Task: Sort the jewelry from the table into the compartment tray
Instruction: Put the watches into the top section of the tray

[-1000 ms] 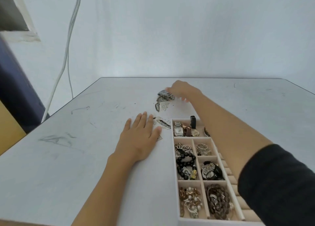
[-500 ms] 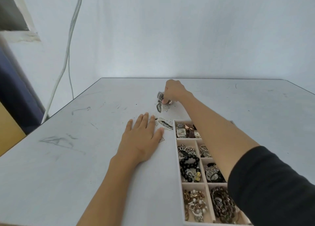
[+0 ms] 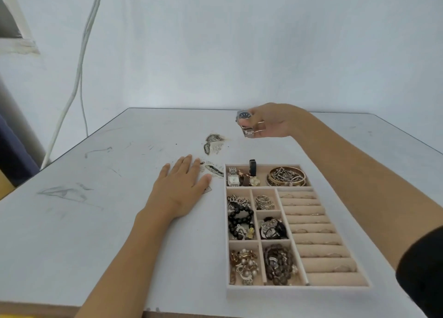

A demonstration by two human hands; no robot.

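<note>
One watch (image 3: 244, 122) is hanging in the air, well above the table (image 3: 96, 222) and past the far end of the compartment tray (image 3: 297, 290). Your right hand (image 3: 275, 122) is pinching it by the metal band, with the dark dial facing you. Your left hand (image 3: 182, 188) is lying flat on the table, fingers straight and slightly spread, just beside some small loose pieces (image 3: 214, 170).

You are gripping only the band, so the heavier case is probably pulling against your fingers. The grip is blurred, so I cannot tell how securely they are closing. If the band is slipping, the watch is heading for the bare table or the scattered pieces (image 3: 213, 142) below.

You are also aiming at a crowded spot. The far-left compartment (image 3: 262, 171) is already holding several watches, and a black strap (image 3: 252, 167) is standing up out of it. Coming in low risks catching that strap, and letting go early risks dropping the watch among the bangles (image 3: 287, 176) next door. Any sweep of your left hand risks pushing the loose pieces away.
</note>
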